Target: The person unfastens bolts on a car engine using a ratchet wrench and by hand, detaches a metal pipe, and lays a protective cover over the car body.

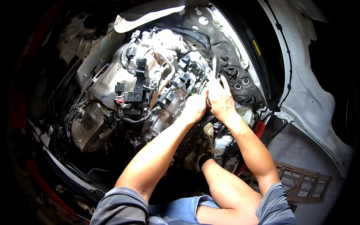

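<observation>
Both my hands are close together at the right side of a bare engine [165, 75] in an open engine bay. My left hand [195, 107] is closed, thumb up, beside the row of black connectors [184, 79]. My right hand [221, 99] touches or nearly touches it, its fingers curled except one that points upward. What either hand grips is hidden by the fingers. A slim silvery bar [214, 66] rises just beyond my right hand; I cannot tell whether it is held.
Loose wiring with black plugs [135, 96] stands over the engine's middle. A mesh-patterned heat shield [90, 125] lies at left. My shoe [208, 135] rests among parts below my hands. At right are a white body panel [303, 75] and a brown slatted frame [303, 183] on the floor.
</observation>
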`<action>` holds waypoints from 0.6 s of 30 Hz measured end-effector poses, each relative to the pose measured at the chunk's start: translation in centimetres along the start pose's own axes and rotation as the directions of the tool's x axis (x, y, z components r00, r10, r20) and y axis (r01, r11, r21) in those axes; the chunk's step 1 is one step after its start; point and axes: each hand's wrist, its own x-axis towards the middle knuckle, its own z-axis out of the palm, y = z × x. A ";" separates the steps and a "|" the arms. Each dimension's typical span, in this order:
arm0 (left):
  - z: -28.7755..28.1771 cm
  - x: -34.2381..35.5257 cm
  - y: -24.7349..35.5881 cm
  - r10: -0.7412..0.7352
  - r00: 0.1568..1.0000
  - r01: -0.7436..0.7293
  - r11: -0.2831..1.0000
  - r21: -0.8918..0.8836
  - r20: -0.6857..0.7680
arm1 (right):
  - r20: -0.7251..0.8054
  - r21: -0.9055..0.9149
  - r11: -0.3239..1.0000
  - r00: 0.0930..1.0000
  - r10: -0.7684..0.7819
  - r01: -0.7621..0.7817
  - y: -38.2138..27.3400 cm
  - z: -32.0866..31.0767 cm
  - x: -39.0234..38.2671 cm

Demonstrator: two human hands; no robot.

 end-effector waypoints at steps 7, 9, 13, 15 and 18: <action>-0.1 -1.1 0.3 -0.030 0.989 0.009 0.989 -0.148 -0.146 | 0.764 0.291 0.606 0.561 0.320 -0.741 0.2 1.0 -1.7; -0.8 -1.4 0.5 -0.031 0.975 0.001 0.991 -0.133 -0.221 | 0.905 0.330 0.299 0.390 0.170 -0.895 -0.9 -1.5 1.1; -1.0 -1.2 0.6 -0.057 0.977 0.013 0.978 -0.210 -0.206 | 0.552 0.084 0.978 0.826 0.115 -0.192 -0.6 -1.0 2.1; -1.1 -1.5 0.1 -0.015 0.979 -0.009 0.993 -0.119 -0.205 | 0.311 0.138 0.989 0.945 -0.099 0.058 0.7 0.4 1.8; -1.6 -2.8 -0.7 0.282 0.884 -0.191 0.946 0.264 -0.372 | 0.346 -0.009 0.999 0.937 -0.046 0.052 -1.2 0.1 2.4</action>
